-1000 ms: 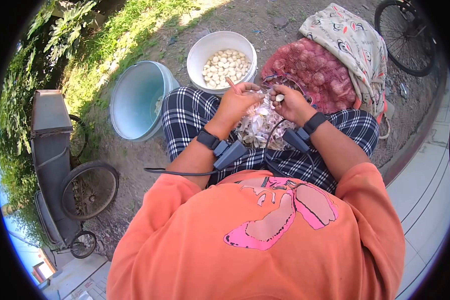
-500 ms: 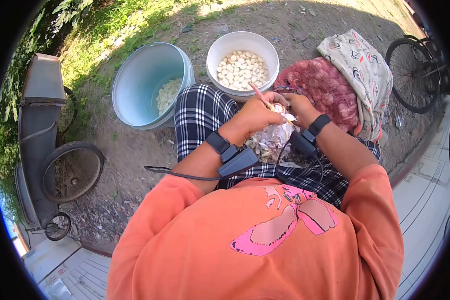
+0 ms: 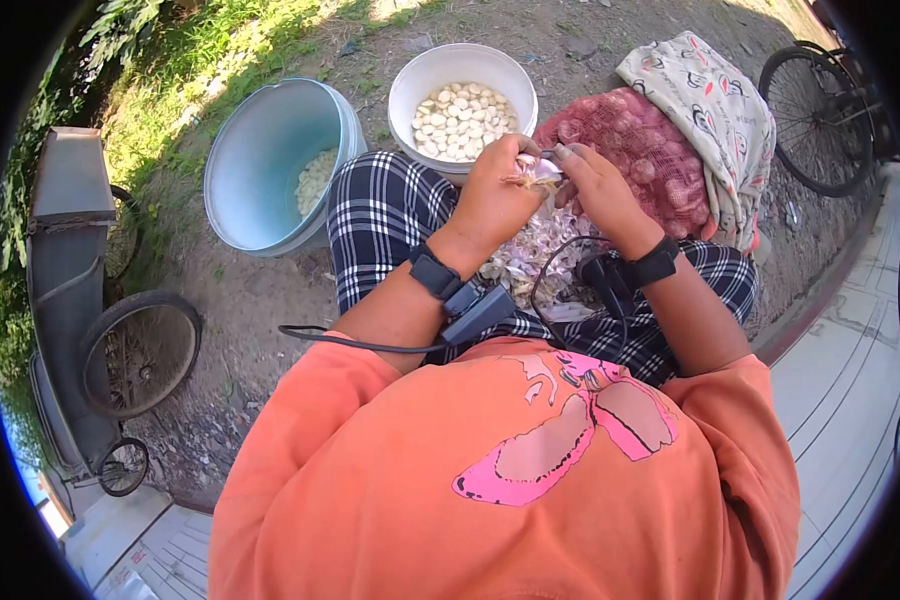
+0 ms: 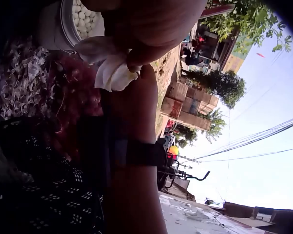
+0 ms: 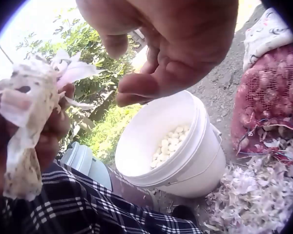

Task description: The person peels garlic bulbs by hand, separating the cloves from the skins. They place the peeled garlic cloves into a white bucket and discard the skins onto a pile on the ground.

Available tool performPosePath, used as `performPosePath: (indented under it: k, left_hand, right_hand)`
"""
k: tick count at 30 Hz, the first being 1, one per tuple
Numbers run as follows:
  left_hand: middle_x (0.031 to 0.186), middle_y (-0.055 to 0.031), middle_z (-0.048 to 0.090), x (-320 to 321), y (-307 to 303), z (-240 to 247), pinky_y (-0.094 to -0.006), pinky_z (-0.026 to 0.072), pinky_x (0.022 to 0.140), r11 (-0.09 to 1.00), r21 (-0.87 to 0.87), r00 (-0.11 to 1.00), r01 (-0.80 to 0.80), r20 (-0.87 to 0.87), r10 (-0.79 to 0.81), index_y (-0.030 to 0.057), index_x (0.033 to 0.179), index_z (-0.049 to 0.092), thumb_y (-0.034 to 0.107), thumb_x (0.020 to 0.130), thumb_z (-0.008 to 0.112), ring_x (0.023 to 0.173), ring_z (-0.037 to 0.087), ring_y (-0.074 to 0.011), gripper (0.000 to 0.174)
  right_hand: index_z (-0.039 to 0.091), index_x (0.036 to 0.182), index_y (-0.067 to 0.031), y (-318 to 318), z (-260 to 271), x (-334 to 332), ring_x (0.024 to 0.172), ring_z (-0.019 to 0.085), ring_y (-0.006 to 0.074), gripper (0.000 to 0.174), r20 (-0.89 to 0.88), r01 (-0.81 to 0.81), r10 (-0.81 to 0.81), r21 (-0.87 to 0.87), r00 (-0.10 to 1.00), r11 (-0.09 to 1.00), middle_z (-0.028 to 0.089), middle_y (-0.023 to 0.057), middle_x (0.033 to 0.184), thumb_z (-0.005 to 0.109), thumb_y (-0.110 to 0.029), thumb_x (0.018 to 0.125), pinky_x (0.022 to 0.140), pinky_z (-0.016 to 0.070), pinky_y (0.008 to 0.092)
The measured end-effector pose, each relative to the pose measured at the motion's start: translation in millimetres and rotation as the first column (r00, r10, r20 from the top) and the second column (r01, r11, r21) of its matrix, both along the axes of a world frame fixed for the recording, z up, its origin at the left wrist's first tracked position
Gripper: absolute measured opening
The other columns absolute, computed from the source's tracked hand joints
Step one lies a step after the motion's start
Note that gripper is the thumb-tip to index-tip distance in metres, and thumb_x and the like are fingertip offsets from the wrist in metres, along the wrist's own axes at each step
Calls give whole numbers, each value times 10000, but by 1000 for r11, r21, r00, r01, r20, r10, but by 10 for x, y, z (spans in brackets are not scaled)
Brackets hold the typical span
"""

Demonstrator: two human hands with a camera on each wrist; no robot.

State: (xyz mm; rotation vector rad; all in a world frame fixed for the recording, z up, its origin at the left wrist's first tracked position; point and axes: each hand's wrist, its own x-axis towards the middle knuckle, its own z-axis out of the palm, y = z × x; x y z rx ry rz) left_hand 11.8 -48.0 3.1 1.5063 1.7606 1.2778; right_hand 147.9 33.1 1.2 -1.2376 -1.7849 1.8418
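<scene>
My left hand [image 3: 500, 195] grips a garlic bulb [image 3: 538, 172] wrapped in loose papery skin. In the right wrist view, torn peel [image 5: 31, 107] hangs from that hand. White garlic [image 4: 118, 73] shows at the left fingertips in the left wrist view, where a reddish stick-like piece [image 4: 217, 10] sticks out beyond the hand. My right hand [image 3: 608, 195] is close beside the bulb, its fingers loosely bent and, in the right wrist view, apart from the peel with nothing seen between them. Below both hands lies a heap of garlic skins [image 3: 530, 258].
Ahead stands a white bucket [image 3: 460, 68] of peeled cloves [image 3: 462, 122]; left of it, a blue bucket [image 3: 255, 150] holds more cloves. A red net bag of garlic [image 3: 660, 160], partly under a printed cloth [image 3: 705, 110], sits right. A cart [image 3: 75, 290] and a bicycle wheel [image 3: 820, 125] flank the ground.
A white clove seen in my right hand a second ago no longer shows there. My hands came together over the heap, then rose with the bulb. The head view has shifted.
</scene>
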Motion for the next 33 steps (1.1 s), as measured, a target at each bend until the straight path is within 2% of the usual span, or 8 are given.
performPosePath:
  k: [2, 4, 10, 13, 15, 22, 26, 33]
  left_hand:
    - [804, -122, 537, 68, 16, -75, -329, 427, 695, 995, 76, 997, 68, -28, -66, 27, 876, 489, 23, 553, 645, 770, 527, -284, 358]
    - [845, -119, 516, 124, 51, -98, -335, 407, 742, 935, 270, 973, 230, -95, -212, 29, 849, 504, 53, 561, 654, 837, 504, -278, 326]
    - [907, -133, 471, 326, -27, -4, -323, 388, 772, 898, 236, 913, 373, -266, -309, 40, 927, 485, 71, 561, 680, 911, 462, -269, 415]
    - [877, -137, 490, 360, -42, -35, -341, 405, 737, 930, 236, 958, 282, -121, -260, 48, 928, 487, 116, 602, 650, 848, 490, -284, 370]
    - [814, -140, 520, 378, -50, -34, -325, 429, 672, 978, -40, 974, 204, -89, -207, 27, 947, 467, 120, 631, 634, 762, 527, -276, 369]
    - [810, -89, 532, 359, 7, -115, -281, 436, 655, 965, -70, 967, 254, -18, -256, 16, 979, 429, 90, 670, 625, 749, 526, -158, 374]
    - [807, -107, 530, 338, 6, -89, -304, 438, 652, 963, 10, 963, 268, 24, -268, 12, 963, 414, 107, 657, 625, 744, 539, -200, 384]
    - [900, -91, 498, 323, -38, -7, -274, 402, 739, 916, -125, 866, 381, 395, -306, 6, 1030, 392, 112, 685, 593, 831, 481, -139, 413]
  right_hand:
    - [491, 836, 4, -120, 116, 143, 644, 543, 214, 421, 33, -111, 107, 197, 994, 974, 538, 127, 745, 497, -414, 792, 561, 419, 335]
    - [491, 830, 20, -241, 334, 199, 676, 535, 310, 476, 286, -270, 110, 614, 952, 742, 526, 182, 735, 513, -451, 768, 600, 408, 373]
    - [548, 804, -28, -287, 186, 390, 695, 535, 325, 356, 117, -188, 148, 584, 982, 789, 551, 162, 737, 542, -379, 747, 602, 409, 392]
    - [555, 742, -22, -232, 81, 428, 677, 535, 328, 325, 98, -158, 124, 566, 987, 809, 551, 169, 703, 535, -347, 747, 584, 408, 395]
    - [556, 687, -20, -175, 97, 441, 668, 535, 334, 354, 192, -226, 131, 647, 972, 729, 547, 175, 675, 507, -365, 750, 572, 407, 401]
    - [550, 673, -30, -98, -30, 436, 669, 540, 343, 430, 60, -209, 222, 629, 973, 749, 555, 162, 671, 452, -435, 776, 571, 409, 415]
    - [568, 684, -30, -124, -44, 416, 668, 543, 344, 437, 85, -224, 228, 674, 970, 704, 570, 159, 677, 469, -446, 774, 572, 410, 411]
    - [570, 675, 11, -115, -316, 377, 545, 517, 186, 404, -227, -61, 125, 270, 966, 961, 540, 101, 584, 451, -347, 822, 500, 398, 327]
